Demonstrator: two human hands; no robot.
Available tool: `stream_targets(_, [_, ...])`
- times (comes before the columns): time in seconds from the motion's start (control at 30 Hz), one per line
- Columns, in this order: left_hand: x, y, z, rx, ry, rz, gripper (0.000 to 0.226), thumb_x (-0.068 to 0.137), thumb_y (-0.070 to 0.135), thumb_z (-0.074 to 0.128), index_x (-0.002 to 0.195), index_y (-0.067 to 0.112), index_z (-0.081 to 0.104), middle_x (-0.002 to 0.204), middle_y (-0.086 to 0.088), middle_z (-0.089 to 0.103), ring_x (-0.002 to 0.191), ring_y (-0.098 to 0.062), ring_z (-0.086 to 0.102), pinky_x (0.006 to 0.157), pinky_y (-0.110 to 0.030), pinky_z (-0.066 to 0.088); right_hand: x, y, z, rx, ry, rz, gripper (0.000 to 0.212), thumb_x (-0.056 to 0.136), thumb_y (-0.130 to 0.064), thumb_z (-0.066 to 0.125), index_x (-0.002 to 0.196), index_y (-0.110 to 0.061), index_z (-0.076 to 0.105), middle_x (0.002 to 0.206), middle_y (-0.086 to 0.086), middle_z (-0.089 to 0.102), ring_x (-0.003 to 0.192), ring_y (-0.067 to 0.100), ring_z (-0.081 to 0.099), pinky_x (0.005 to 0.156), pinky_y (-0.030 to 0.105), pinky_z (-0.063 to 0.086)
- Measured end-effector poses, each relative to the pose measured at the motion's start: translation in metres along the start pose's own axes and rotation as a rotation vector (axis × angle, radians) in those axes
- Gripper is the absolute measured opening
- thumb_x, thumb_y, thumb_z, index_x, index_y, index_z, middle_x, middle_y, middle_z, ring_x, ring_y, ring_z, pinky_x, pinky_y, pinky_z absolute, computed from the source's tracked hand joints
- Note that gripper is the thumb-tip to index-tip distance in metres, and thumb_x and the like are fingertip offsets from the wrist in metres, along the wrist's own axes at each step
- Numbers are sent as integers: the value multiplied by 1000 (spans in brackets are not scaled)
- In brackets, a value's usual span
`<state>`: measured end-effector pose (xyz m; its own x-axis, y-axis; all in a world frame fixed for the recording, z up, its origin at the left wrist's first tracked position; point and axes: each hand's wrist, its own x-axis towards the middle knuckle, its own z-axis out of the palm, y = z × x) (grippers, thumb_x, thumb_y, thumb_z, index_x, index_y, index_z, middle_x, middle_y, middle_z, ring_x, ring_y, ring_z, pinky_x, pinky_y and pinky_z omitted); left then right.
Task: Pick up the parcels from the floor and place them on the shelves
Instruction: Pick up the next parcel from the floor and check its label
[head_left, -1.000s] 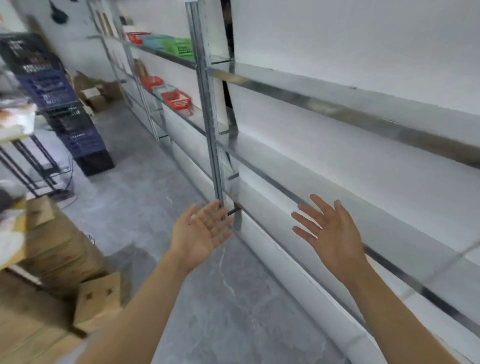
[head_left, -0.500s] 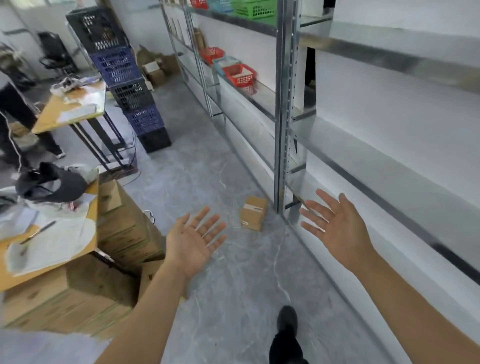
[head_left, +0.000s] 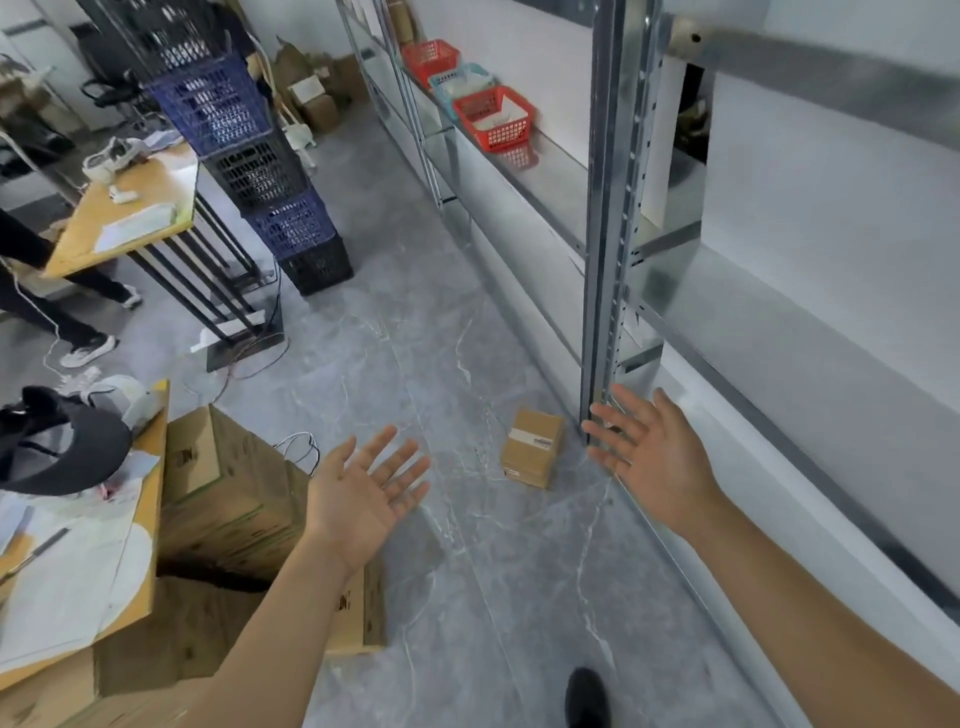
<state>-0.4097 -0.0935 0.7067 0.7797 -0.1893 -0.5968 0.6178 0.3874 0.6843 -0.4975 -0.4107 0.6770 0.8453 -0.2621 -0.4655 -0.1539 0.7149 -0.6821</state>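
Observation:
A small brown cardboard parcel (head_left: 532, 447) with a white label lies on the grey floor beside the upright post of the metal shelves (head_left: 769, 332). My left hand (head_left: 363, 493) is held out palm up, fingers spread, to the left of the parcel and nearer to me. My right hand (head_left: 649, 457) is also palm up with fingers apart, just right of the parcel, in front of the post's foot. Both hands hold nothing. The shelf boards near me are bare.
Large cardboard boxes (head_left: 223, 493) and a wooden table (head_left: 78, 571) with papers and a black cap stand at the left. Stacked plastic crates (head_left: 260, 171) and another table (head_left: 130, 208) are farther back. Red baskets (head_left: 493, 117) sit on a far shelf. A person's legs (head_left: 62, 312) are at far left.
The view has swung down and left from the shelves to the floor, bringing the parcel into sight and closer. Both hands stay open and stretched forward.

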Motion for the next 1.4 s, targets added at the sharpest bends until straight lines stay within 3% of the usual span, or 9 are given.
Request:
stream_targets(0.13, [52, 14, 10, -8, -14, -57, 54, 105, 46, 44, 145, 14, 61, 146, -19, 63, 130, -42, 61, 105, -54, 50, 49, -13, 11, -32, 30, 21, 55, 107, -46, 35, 149, -15, 53, 138, 14, 62, 138, 39, 54, 113, 55, 43])
stream_targets(0.3, [141, 33, 10, 85, -76, -130, 53, 106, 51, 40, 143, 20, 62, 152, -14, 59, 136, -35, 57, 116, -56, 42, 111, -14, 20, -56, 100, 42, 56, 107, -48, 34, 150, -16, 52, 155, 13, 52, 139, 35, 52, 114, 54, 41])
stream_targets(0.43, [225, 45, 10, 160, -119, -205, 57, 106, 55, 36, 154, 28, 52, 160, -5, 52, 149, -30, 45, 126, -57, 29, 166, -4, 25, -91, 202, 44, 58, 106, -52, 33, 153, -21, 48, 158, 7, 49, 143, 32, 49, 115, 53, 40])
stream_targets(0.63, [367, 30, -2, 111, -94, -309, 53, 107, 55, 35, 150, 32, 55, 158, -5, 54, 150, -32, 44, 126, -59, 28, 279, 40, 2, -151, 319, 86, 76, 91, -64, 42, 157, -27, 38, 162, 1, 43, 140, 24, 49, 120, 54, 33])
stream_targets(0.7, [415, 16, -6, 89, -61, -337, 53, 107, 54, 35, 150, 31, 55, 158, -5, 55, 149, -32, 45, 126, -58, 29, 322, 65, -14, -141, 334, 152, 62, 103, -59, 30, 157, -29, 38, 163, 1, 42, 143, 25, 45, 121, 54, 32])
stream_targets(0.8, [483, -11, -10, 94, -42, -363, 55, 107, 54, 35, 153, 31, 53, 157, -5, 55, 149, -32, 45, 125, -57, 31, 388, 101, -40, -120, 363, 225, 59, 106, -56, 26, 158, -29, 38, 164, 4, 41, 149, 28, 41, 117, 52, 36])
stream_targets(1.0, [596, -83, -22, 185, 46, -358, 55, 106, 52, 37, 153, 29, 54, 157, -5, 56, 147, -30, 48, 125, -56, 32, 506, 177, -88, -194, 394, 342, 61, 106, -58, 28, 159, -28, 35, 163, 5, 42, 131, 24, 50, 112, 49, 41])
stream_targets(1.17, [667, -153, -41, 273, 111, -405, 57, 108, 48, 39, 160, 26, 44, 163, -3, 49, 153, -25, 41, 126, -53, 30, 564, 235, -144, -289, 479, 453, 62, 105, -57, 32, 158, -25, 37, 166, 7, 37, 152, 30, 35, 119, 55, 35])
stream_targets(1.4, [739, -227, -70, 397, 95, -444, 61, 108, 49, 36, 164, 25, 33, 173, 0, 33, 159, -24, 29, 127, -54, 25, 620, 299, -199, -405, 534, 565, 66, 104, -60, 33, 159, -23, 34, 168, 4, 34, 152, 28, 34, 115, 54, 38])
